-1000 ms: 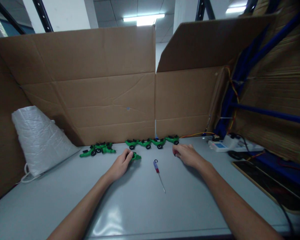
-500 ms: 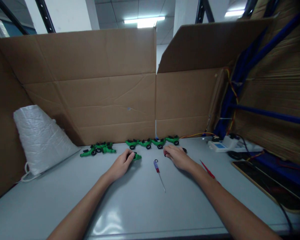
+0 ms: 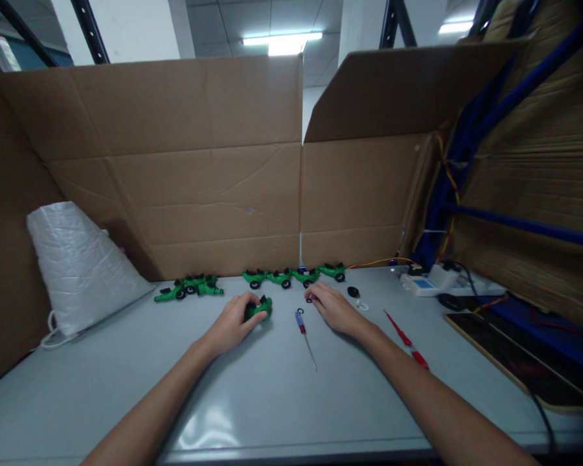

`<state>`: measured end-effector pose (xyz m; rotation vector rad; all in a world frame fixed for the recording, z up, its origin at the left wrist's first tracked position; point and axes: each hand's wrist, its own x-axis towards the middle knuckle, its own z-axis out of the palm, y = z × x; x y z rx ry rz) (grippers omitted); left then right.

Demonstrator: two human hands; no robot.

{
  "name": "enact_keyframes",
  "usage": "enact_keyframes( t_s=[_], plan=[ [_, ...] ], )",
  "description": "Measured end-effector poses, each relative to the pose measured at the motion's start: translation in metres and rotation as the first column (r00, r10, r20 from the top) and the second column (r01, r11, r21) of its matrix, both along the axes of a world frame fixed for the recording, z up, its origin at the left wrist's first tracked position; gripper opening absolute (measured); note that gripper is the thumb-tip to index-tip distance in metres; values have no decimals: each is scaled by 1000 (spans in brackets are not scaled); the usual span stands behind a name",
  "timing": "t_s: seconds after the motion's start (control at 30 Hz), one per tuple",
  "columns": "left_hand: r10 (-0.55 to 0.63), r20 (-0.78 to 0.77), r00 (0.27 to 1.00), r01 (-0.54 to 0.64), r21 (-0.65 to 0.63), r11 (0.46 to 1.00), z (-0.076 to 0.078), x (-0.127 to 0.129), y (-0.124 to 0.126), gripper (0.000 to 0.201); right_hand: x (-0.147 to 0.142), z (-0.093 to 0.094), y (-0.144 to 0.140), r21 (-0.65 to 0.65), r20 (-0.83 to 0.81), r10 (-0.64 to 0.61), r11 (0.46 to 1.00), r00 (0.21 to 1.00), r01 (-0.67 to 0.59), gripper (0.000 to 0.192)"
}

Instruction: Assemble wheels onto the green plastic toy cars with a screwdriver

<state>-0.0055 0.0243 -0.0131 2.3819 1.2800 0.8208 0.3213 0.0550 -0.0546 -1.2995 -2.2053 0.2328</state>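
Green toy car point(image 3: 259, 308) sits on the grey table point(image 3: 272, 401), gripped under the curled fingers of the left hand point(image 3: 233, 320). Right hand point(image 3: 334, 308) lies nearby, fingertips pinching a small black wheel point(image 3: 309, 299), just beside the screwdriver point(image 3: 303, 327).

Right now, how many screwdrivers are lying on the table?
2. A blue-handled screwdriver lies between the left hand and right hand; a red screwdriver lies beside the right forearm. Others may be hidden.
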Motion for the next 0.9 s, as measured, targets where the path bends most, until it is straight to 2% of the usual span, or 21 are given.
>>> enact_keyframes(
  t_s=[0.27,0.47,0.67,0.9],
  plan=[
    [8,-60,998,-6,31,1000,0,-10,3,37,2,4,-2,24,-21,0,1000,1000,1,17],
    [4,-58,998,0,56,998,-4,-12,6,34,2,0,1,42,-43,15,999,999,-13,21],
    [0,-70,998,5,65,998,-2,-12,5,33,2,-1,2,25,-52,15,1000,999,-14,25],
    [0,-93,996,5,57,998,0,-11,3,34,2,0,2,19,-25,14,1000,1000,-14,17]
  ],
)
